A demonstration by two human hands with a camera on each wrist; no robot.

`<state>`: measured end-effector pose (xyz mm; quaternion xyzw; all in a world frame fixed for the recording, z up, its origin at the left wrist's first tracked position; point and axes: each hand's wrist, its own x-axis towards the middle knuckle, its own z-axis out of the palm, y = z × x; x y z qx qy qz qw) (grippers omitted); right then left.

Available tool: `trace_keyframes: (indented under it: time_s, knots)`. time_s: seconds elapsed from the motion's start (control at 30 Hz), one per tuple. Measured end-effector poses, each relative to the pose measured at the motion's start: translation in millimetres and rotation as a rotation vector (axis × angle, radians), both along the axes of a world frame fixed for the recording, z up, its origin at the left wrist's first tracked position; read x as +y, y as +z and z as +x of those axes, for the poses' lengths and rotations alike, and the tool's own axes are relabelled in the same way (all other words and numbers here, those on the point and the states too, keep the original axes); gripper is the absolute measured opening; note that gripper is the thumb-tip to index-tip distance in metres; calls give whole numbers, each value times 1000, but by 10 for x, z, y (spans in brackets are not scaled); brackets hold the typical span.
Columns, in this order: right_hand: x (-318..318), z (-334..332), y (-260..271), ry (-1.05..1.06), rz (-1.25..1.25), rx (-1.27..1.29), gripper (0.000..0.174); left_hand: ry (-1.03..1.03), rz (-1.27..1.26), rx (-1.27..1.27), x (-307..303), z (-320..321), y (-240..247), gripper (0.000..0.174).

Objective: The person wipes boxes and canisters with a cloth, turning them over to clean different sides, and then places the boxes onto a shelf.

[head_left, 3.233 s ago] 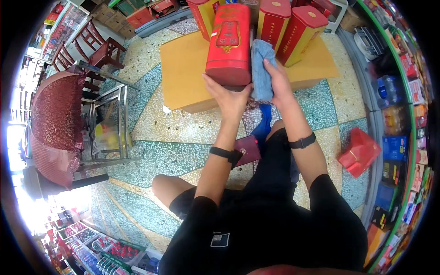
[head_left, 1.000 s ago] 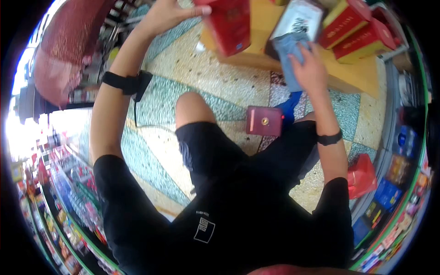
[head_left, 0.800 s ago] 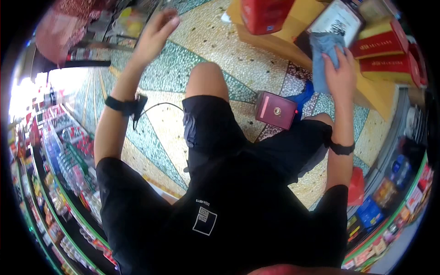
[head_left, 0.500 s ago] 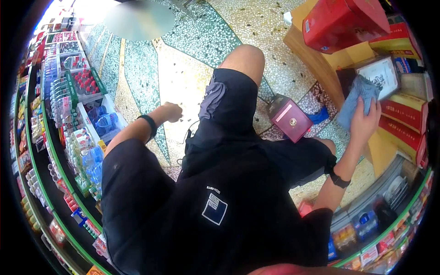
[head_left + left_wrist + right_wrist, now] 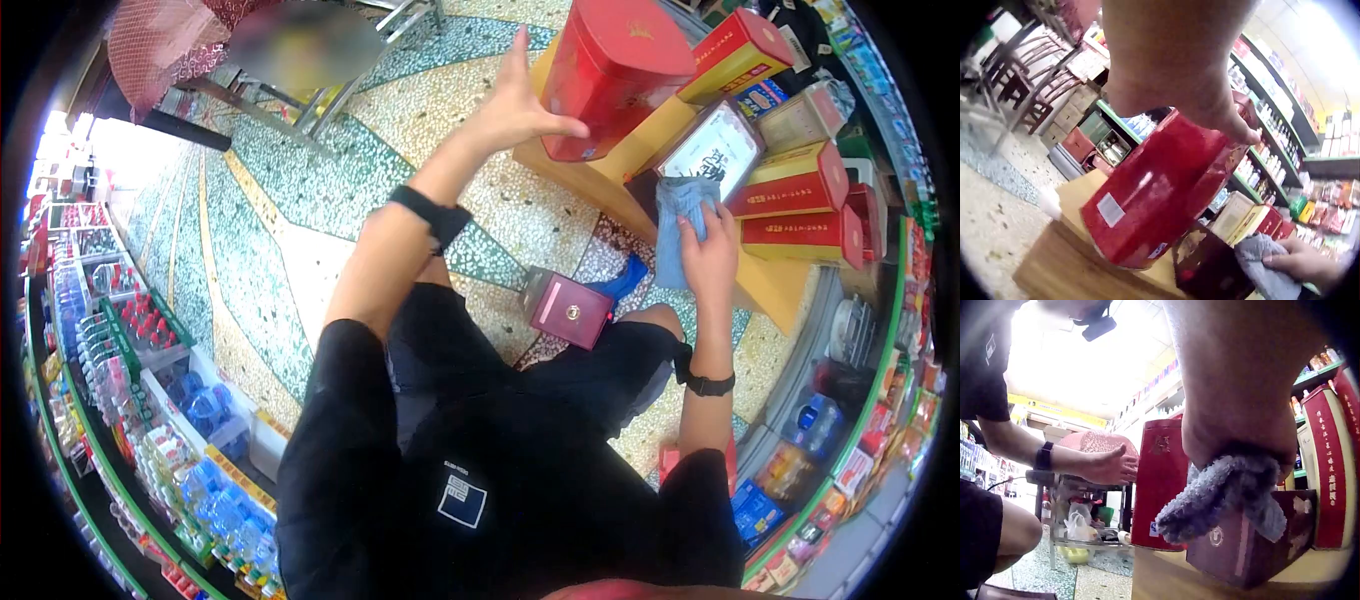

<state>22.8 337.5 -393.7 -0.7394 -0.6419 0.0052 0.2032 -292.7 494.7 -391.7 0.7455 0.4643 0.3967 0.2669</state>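
Note:
My left hand [image 5: 505,115] is raised beside a red tin [image 5: 625,70], fingers spread and thumb extended toward its side. The tin stands near the left end of a wooden-sided block [image 5: 1060,262], and in the right wrist view the left fingertips [image 5: 1129,469] are right at its edge. My right hand [image 5: 708,255] grips a blue cloth [image 5: 680,225]. The cloth lies against the near edge of a dark maroon box [image 5: 1272,537] whose top bears a white panel [image 5: 712,155] with black brush characters. The right palm is hidden in the right wrist view.
Red-and-yellow boxes [image 5: 795,180] lie right of the maroon box. A smaller maroon box [image 5: 570,312] sits on the floor by the knees, near a blue cloth strip [image 5: 625,280]. Stocked shelves line both sides; a metal stand [image 5: 345,90] is at upper left.
The left hand held the red tin, released it on the block, dropped beside the left knee, then rose back to the tin. The right hand kept the cloth, moving it from the tin to the maroon box.

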Motion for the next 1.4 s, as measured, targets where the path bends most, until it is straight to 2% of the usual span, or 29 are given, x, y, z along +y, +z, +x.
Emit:
trace_keyframes:
  time_s: [0.1, 0.13, 0.17, 0.2, 0.23, 0.3, 0.33, 0.37, 0.43, 0.5, 0.57, 0.63, 0.7, 0.73, 0.8, 0.87, 0.93, 1.0, 1.03, 1.1, 1.17, 1.23, 1.27, 1.4]
  knots:
    - [17, 85, 39, 53, -30, 9, 43, -48, 67, -128, 171, 283, -176, 152]
    - [16, 138, 54, 38, -25, -3, 43, -98, 57, -250, 193, 345, -226, 153]
    - [21, 206, 79, 125, -2, -12, 41, -148, 43, -375, 211, 401, -276, 155]
    - [19, 242, 123, 213, 21, -23, 40, -111, 56, -339, 242, 440, -314, 155]
    - [19, 239, 255, 196, 28, -38, 40, -129, 62, -353, 247, 452, -288, 155]
    - [10, 221, 611, 38, -249, 386, 34, -67, 79, -296, 254, 448, -216, 153]
    - [5, 240, 685, 22, -164, 490, 31, -112, 100, -346, 298, 464, -241, 150]
    - [13, 215, 808, 4, -147, 482, 31, -135, 109, -356, 311, 467, -226, 150]
    - [85, 89, 1142, 66, -1, 708, 31, -112, 144, -328, 299, 458, -198, 148]
    - [263, -86, 1448, 72, 51, 537, 34, -154, 191, -353, 292, 481, -173, 142]
    - [535, -403, 1692, 146, 98, 548, 37, -110, 164, -383, 287, 501, -215, 136]
    - [1016, -482, 1638, 320, 263, 352, 39, -101, 209, -344, 289, 515, -194, 132]
    - [1553, -589, 1489, 446, 557, -168, 39, -55, 208, -280, 264, 502, -166, 132]
    - [1610, -738, 1489, 439, 561, -173, 39, -50, 237, -279, 268, 512, -209, 131]
    - [1669, -986, 1495, 316, 130, -30, 38, -74, 210, -280, 294, 496, -160, 131]
    - [1619, -1083, 1538, 330, 134, -69, 38, -77, 172, -294, 299, 505, -184, 130]
    - [1560, -1180, 1517, 343, 134, -101, 37, -43, 297, -234, 280, 515, -237, 130]
    - [1498, -1279, 1466, 469, 173, -178, 36, -76, 319, -262, 334, 537, -282, 129]
    - [1469, -1358, 1467, 463, 169, -179, 36, -102, 345, -289, 354, 552, -296, 129]
    - [1447, -1500, 1546, 647, 206, -219, 37, -156, 270, -325, 348, 505, -230, 128]
    - [1613, -1374, 1587, 626, 161, -181, 37, -216, 194, -351, 315, 492, -214, 128]
    - [1929, -1107, 1590, 674, 78, -50, 35, -101, 178, -281, 270, 526, -237, 127]
    - [2065, -988, 1569, 623, 110, -61, 32, -74, 245, -267, 268, 541, -265, 127]
    - [2410, -566, 1520, 496, 88, -134, 31, -114, 189, -329, 260, 561, -264, 128]
